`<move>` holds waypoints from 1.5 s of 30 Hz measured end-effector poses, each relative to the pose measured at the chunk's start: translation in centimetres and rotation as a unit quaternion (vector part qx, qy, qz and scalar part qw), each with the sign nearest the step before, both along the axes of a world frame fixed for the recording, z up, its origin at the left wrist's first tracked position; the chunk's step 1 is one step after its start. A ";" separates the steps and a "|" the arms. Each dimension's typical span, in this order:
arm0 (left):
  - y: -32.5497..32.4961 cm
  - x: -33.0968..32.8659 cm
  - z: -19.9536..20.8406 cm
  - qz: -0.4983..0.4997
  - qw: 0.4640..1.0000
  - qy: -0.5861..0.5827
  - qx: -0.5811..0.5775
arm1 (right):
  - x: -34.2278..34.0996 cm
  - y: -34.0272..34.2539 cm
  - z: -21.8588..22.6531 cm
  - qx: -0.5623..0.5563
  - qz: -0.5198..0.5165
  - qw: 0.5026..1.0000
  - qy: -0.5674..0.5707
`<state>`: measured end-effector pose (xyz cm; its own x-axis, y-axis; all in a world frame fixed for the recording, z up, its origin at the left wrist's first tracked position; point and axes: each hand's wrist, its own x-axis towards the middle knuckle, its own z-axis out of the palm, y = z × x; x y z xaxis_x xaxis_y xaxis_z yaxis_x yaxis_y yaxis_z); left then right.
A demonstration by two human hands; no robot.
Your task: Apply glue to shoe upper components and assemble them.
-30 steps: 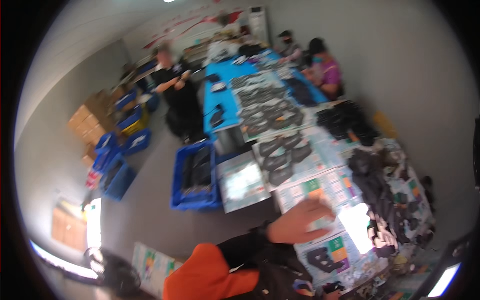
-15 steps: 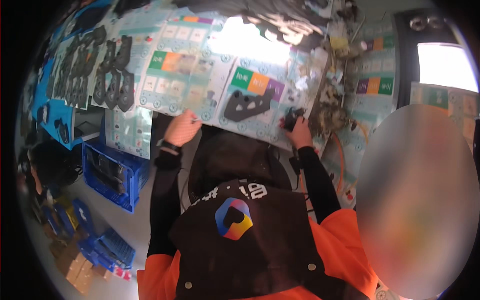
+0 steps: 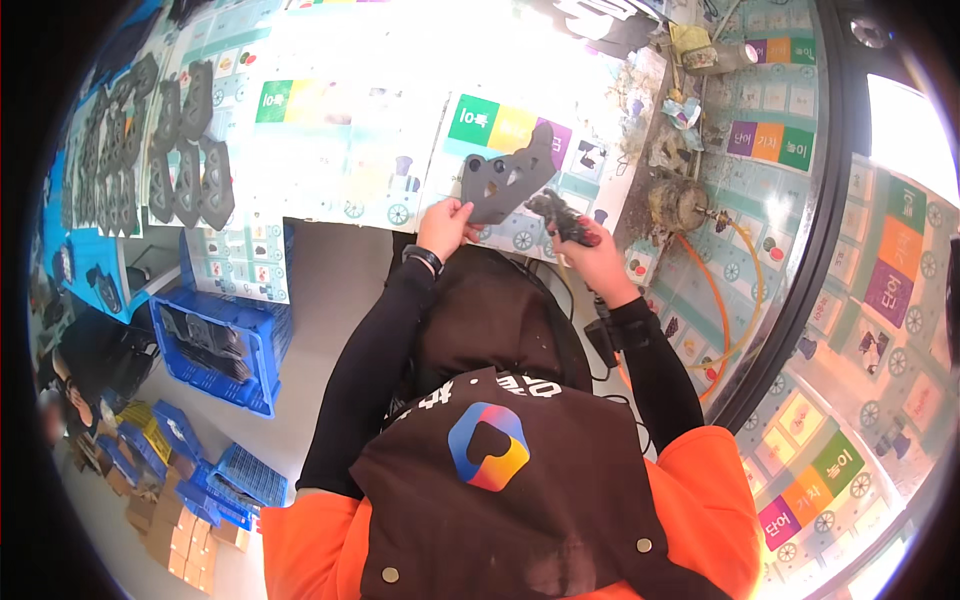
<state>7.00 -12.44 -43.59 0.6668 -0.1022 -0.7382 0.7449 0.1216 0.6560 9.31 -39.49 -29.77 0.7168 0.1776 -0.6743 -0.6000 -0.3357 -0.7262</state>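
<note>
A flat dark grey moulded part (image 3: 508, 182) with several cut-outs is tilted over the sheet-covered table (image 3: 340, 190). My left hand (image 3: 446, 228) pinches its lower left edge between thumb and fingers. In my right hand (image 3: 598, 262) is a grimy black and red spray gun (image 3: 562, 217), its head pointing left toward the part's right side. A small gap shows between gun and part. My fingers wrap the gun's grip, so the trigger is hidden.
Several similar grey parts (image 3: 190, 170) lie at the table's left. A blue crate (image 3: 262, 365) stands below them. Orange and yellow hoses (image 3: 722, 340) curve from a dirty round canister (image 3: 682, 205) on the right. Another person (image 3: 65, 385) is at the far left.
My left hand has moved right and taken hold of the grey part, now tilted more upright. The spray gun has come left and up, closer to the part. The view has shifted.
</note>
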 end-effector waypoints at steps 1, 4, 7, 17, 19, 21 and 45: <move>-0.3 -0.2 0.0 -0.017 1.000 0.005 0.021 | 0.4 1.2 0.1 0.015 0.006 1.000 0.017; -0.5 -0.5 -0.1 -0.048 0.989 -0.036 0.138 | 1.5 3.6 -0.1 -0.006 0.034 0.999 0.040; -0.2 -0.8 -0.2 0.007 0.991 -0.056 0.122 | 2.2 4.5 -0.2 -0.041 0.060 0.995 0.071; -0.1 -0.7 -0.5 -0.044 0.985 -0.062 0.155 | 2.0 6.2 -1.8 -0.060 0.101 0.990 0.082; 0.0 -0.6 -0.5 -0.057 0.982 -0.071 0.165 | 1.9 6.2 -2.1 -0.076 0.108 0.988 0.076; 0.1 -0.5 -0.5 -0.052 0.984 -0.066 0.154 | 1.8 6.1 -2.2 -0.096 0.120 0.986 0.066; 0.2 -0.2 0.1 -0.056 0.984 -0.063 0.158 | 1.6 5.7 -3.9 -0.042 0.085 0.994 0.059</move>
<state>6.81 -12.20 -43.48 0.7528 0.0402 -0.6570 0.6521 -0.1815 0.7361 10.93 -33.84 -33.63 0.5967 0.2293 -0.7690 -0.6078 -0.4965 -0.6197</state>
